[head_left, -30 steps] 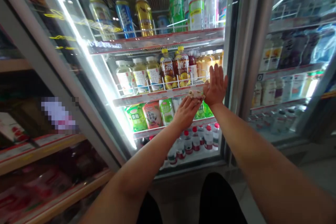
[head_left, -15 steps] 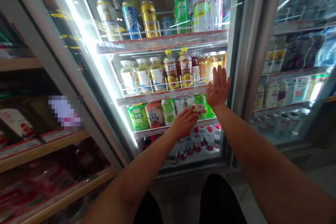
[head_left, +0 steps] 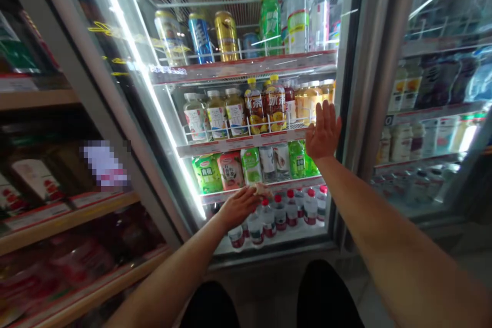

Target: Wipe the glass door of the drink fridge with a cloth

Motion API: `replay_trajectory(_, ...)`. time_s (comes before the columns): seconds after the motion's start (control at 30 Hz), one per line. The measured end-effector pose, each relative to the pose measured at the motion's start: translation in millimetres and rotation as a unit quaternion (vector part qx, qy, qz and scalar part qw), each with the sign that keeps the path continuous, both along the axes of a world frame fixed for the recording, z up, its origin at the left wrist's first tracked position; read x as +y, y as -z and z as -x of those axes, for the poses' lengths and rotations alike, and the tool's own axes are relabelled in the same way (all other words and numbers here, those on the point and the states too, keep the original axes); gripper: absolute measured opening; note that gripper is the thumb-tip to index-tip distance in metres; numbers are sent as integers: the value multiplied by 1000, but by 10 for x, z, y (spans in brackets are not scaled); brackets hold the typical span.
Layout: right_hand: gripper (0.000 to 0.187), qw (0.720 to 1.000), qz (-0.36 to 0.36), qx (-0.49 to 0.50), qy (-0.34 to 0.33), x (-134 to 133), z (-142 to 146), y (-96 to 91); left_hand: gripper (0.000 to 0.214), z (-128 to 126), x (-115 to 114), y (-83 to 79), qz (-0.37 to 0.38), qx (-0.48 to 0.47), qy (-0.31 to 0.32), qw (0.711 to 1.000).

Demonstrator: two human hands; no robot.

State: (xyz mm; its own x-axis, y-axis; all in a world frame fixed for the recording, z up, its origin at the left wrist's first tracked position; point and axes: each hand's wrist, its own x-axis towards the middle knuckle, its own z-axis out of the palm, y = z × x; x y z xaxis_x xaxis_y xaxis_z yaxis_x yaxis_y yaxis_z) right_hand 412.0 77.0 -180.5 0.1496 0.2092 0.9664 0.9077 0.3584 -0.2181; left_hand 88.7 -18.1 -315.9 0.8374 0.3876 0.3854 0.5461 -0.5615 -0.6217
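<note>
My left hand (head_left: 239, 206) presses a small crumpled cloth (head_left: 263, 189) against the glass door (head_left: 215, 128) of a lit drinks fridge, low down, level with the red-capped water bottles (head_left: 292, 207). Its fingers are closed over the cloth. My right hand (head_left: 323, 132) lies flat and open on the same glass near the door's right frame (head_left: 348, 92), fingers pointing up, beside the tea bottles (head_left: 269, 105).
Behind the glass are shelves of cans (head_left: 200, 36), green bottles (head_left: 270, 15) and green pouches (head_left: 203, 173). A second fridge door (head_left: 434, 102) stands to the right. Wooden shelves (head_left: 65, 220) with packets run along the left. My dark-trousered knees (head_left: 326, 292) are below.
My left hand has slid the cloth down and to the left on the glass, from beside the right hand to the lower shelf level. The right hand has stayed flat on the door.
</note>
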Motion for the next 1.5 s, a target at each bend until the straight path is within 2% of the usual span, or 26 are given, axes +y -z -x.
replay_trajectory(0.07,62,1000,-4,2,3,0,2,1,39,140,-14,-39,-26,-23,-4,999)
replay_trajectory(0.17,62,1000,-10,4,9,2,7,3,41,312,-25,-197,-77,-73,-18,994)
replay_trajectory(0.23,62,1000,-12,2,11,3,7,5,44,401,-46,-302,-107,-107,-52,987)
replay_trajectory(0.3,62,1000,-14,1,11,4,5,7,49,482,-86,-332,-133,-151,-99,975)
replay_trajectory(0.37,62,1000,-14,0,9,2,1,9,54,567,-143,-250,-154,-203,-146,956)
replay_trajectory(0.43,63,1000,-11,-2,7,-1,-2,11,57,661,-207,-74,-164,-244,-175,940)
replay_trajectory(0.53,64,1000,-5,-1,0,-6,-2,12,60,790,-285,228,-160,-263,-205,929)
replay_trajectory(0.63,64,1000,1,3,-2,-14,7,11,64,848,-325,407,-149,-281,-243,916)
replay_trajectory(0.73,63,1000,4,8,5,-30,18,6,66,833,-338,448,-145,-318,-257,901)
replay_trajectory(0.9,64,1000,13,-1,9,-50,13,-7,58,803,-356,418,-154,-368,-255,881)
replay_trajectory(1.2,63,1000,4,3,12,-30,10,-1,73,864,-497,329,-167,-458,-209,848)
replay_trajectory(1.37,63,1000,-7,0,10,-21,8,6,73,932,-531,402,-170,-426,-253,852)
replay_trajectory(1.5,63,1000,-8,3,9,-5,5,17,74,965,-519,615,-153,-358,-260,883)
